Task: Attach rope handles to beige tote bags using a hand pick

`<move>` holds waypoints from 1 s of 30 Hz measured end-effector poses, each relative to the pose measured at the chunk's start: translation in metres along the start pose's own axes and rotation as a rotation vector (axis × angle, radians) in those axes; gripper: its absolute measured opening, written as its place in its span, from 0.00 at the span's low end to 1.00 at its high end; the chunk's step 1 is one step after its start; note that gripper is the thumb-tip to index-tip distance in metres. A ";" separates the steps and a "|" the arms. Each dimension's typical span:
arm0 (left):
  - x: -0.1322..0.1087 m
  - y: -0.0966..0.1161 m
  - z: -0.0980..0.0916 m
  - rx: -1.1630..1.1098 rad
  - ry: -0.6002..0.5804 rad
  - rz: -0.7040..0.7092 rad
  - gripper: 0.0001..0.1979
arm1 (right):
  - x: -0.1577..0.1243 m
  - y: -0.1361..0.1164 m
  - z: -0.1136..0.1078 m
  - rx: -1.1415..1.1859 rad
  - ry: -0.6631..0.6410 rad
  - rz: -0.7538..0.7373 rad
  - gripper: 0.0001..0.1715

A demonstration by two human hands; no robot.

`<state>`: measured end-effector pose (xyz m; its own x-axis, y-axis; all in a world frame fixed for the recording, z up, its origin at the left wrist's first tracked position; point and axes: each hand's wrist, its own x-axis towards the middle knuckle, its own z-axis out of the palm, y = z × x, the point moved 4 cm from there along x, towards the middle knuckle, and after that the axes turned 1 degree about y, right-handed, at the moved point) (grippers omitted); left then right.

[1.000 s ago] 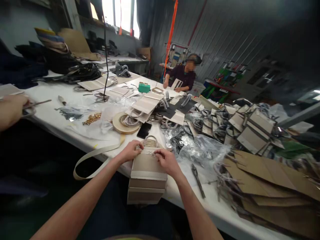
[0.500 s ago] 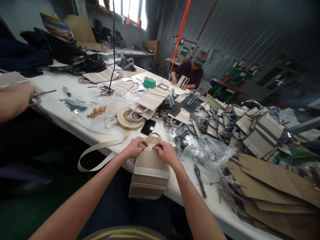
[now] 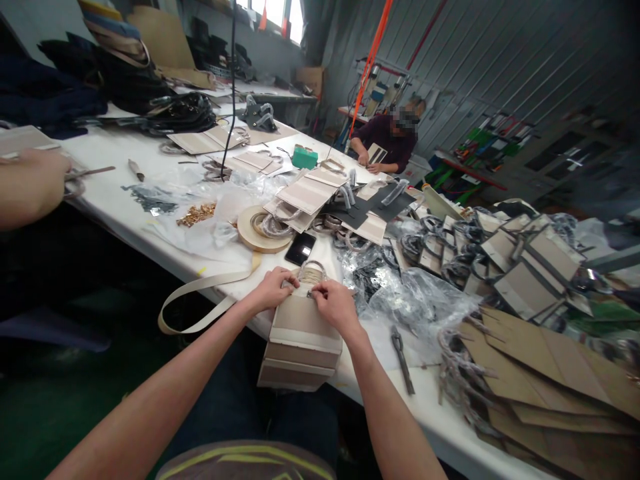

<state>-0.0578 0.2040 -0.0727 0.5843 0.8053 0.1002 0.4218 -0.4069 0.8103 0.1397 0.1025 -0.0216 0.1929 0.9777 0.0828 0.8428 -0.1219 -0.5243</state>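
A flat beige paper bag (image 3: 301,337) with a rope handle (image 3: 312,271) lies half over the near edge of the white table (image 3: 115,200). My left hand (image 3: 273,288) pinches its top edge on the left. My right hand (image 3: 335,305) pinches the same edge on the right, fingers closed near the handle's base. A black phone (image 3: 301,248) lies just beyond the bag.
A roll of beige tape (image 3: 260,230) trails a strip (image 3: 200,300) off the table edge. Pliers (image 3: 401,349) lie right of my hands, beside crumpled plastic (image 3: 410,300). Brown bags (image 3: 545,373) are stacked at right. Another person's hand (image 3: 30,187) is at left; a seated person (image 3: 387,137) works at the far end.
The view has drifted so everything sits slightly right and higher. My hands stay on the bag's top edge, the right fingers drawn closer to the handle.
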 end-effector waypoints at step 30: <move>0.006 0.006 -0.002 0.008 -0.020 -0.123 0.16 | 0.001 0.015 0.003 0.109 -0.077 0.012 0.08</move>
<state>-0.0534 0.2075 -0.0664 0.5413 0.8407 -0.0110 0.4964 -0.3090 0.8113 0.1504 0.1018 -0.0320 0.1600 0.9870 0.0127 0.7800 -0.1185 -0.6145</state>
